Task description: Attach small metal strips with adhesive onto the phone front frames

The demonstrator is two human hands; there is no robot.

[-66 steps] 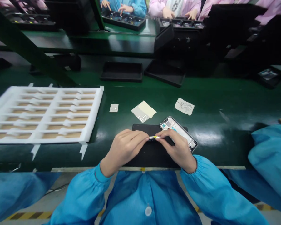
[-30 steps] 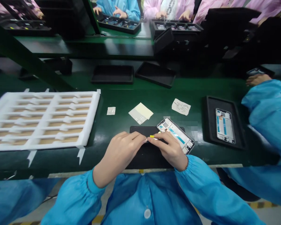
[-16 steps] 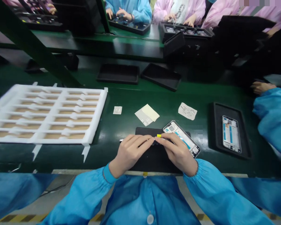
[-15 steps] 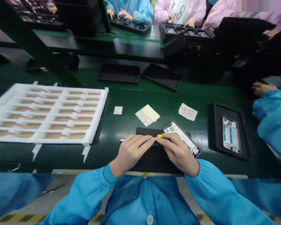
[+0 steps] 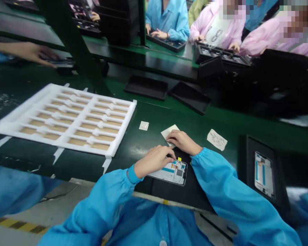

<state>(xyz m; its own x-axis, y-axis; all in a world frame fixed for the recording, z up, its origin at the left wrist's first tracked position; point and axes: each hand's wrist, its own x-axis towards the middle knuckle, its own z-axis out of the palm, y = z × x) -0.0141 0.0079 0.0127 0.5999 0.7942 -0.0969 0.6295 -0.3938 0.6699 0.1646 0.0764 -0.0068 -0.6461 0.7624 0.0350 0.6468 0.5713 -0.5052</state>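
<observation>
On the dark mat (image 5: 161, 191) lies a phone mid-frame (image 5: 178, 177), pale with blue strips and a small yellow tab (image 5: 179, 159) at its upper edge. My left hand (image 5: 156, 160) is closed over its left end, thumb and fingertips by the upper edge. Beyond the phone, my right hand (image 5: 183, 140) is at the sheet of small adhesive strips (image 5: 166, 132); its fingers are bent together on the sheet's near part. They hide that part, and I cannot see whether a strip is between them.
A white foam tray (image 5: 112, 152) with slots stands left. A small white square (image 5: 144, 125) and a crumpled paper (image 5: 217, 139) lie either side. Right is a black tray (image 5: 243, 160) holding another phone frame (image 5: 264, 176). Black trays (image 5: 146, 88) lie behind. A co-worker's hand (image 5: 38, 53) reaches in far left.
My hands have parted from their meeting point; the right went forward to the strip sheet. The phone frame, formerly tilted at the right, now lies crosswise under my left hand. The view has turned.
</observation>
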